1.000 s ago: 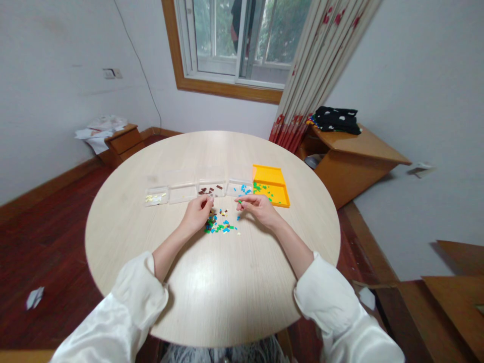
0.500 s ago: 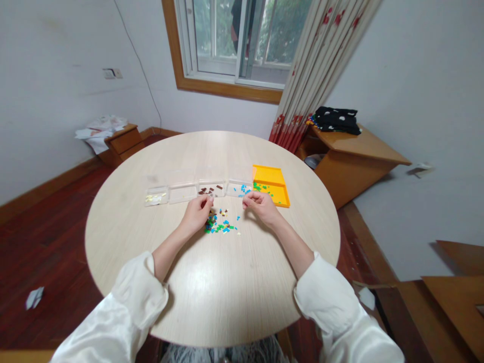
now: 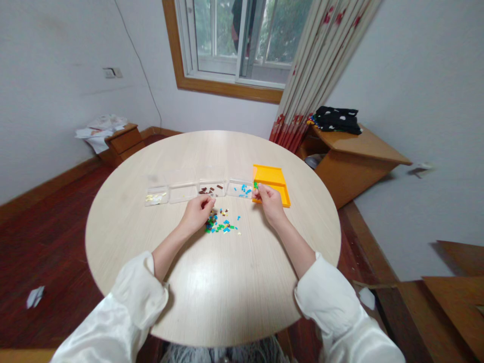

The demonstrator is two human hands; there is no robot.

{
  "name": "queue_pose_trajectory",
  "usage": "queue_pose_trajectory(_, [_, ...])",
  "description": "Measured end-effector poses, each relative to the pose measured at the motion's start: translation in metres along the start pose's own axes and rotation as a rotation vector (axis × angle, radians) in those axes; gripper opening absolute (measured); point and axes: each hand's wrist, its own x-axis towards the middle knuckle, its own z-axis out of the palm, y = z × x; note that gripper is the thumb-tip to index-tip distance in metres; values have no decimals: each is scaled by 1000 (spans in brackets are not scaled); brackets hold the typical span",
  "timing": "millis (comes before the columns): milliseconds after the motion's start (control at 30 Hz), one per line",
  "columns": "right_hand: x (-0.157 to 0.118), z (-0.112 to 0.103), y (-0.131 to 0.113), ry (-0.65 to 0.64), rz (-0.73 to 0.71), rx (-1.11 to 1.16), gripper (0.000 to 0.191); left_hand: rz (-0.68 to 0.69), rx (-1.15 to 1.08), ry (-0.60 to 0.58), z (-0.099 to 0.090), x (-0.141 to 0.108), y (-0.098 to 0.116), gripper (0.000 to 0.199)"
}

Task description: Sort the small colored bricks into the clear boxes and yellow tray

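My left hand [image 3: 196, 213] is closed in a pinch just in front of the clear box of brown pieces [image 3: 210, 188], beside a loose pile of small coloured building bricks [image 3: 220, 227]. What its fingertips hold, if anything, is too small to make out. My right hand [image 3: 270, 202] is also pinched, over the front left part of the open yellow box [image 3: 284, 195]. Green bricks [image 3: 256, 185] show at its fingertips; I cannot tell whether they are held or lie in the box. Left of it sits a clear box with blue bricks [image 3: 242, 190].
Further left on the round table [image 3: 219, 282] stand a clear box with pale yellow pieces [image 3: 156, 196] and a nearly bare clear box [image 3: 183, 193]. A wooden cabinet [image 3: 355, 156] carries dark folded cloth [image 3: 338, 120] beyond the table's right edge.
My right hand has moved right and slightly forward, from in front of the blue bricks' box to over the yellow box. My left hand has hardly moved.
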Motion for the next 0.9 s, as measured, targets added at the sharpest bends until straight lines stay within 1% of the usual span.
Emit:
queue_pose_trajectory(133, [5, -8, 2, 187, -67, -44, 41, 74, 44, -137, -8, -1, 7, 19])
queue_pose_trajectory(233, [8, -14, 4, 278, -77, -58, 36, 118, 58, -306, -11, -3, 9, 12])
queue_pose_trajectory(300, [10, -17, 4, 338, -79, -76, 35, 149, 66, -419, -11, -4, 8, 12])
queue_pose_trajectory(367, [11, -19, 5, 404, -84, -93, 35, 174, 85, -481, -10, -5, 7, 14])
queue_pose_trajectory(467, [13, -24, 6, 514, -93, -130, 35, 190, 116, -503, -9, -6, 3, 17])
queue_pose_trajectory(567, [16, -30, 9, 621, -111, -180, 37, 191, 129, -513, -8, -5, -1, 15])
queue_pose_trajectory(633, [18, -33, 11, 662, -121, -190, 38, 187, 143, -514, -8, -5, -2, 13])
queue_pose_trajectory(733, [19, -35, 12, 667, -140, -179, 38, 175, 174, -527, -8, -4, -1, 11])
queue_pose_trajectory(900, [17, -31, 10, 611, -158, -140, 37, 164, 198, -534, -8, -5, 3, 12])
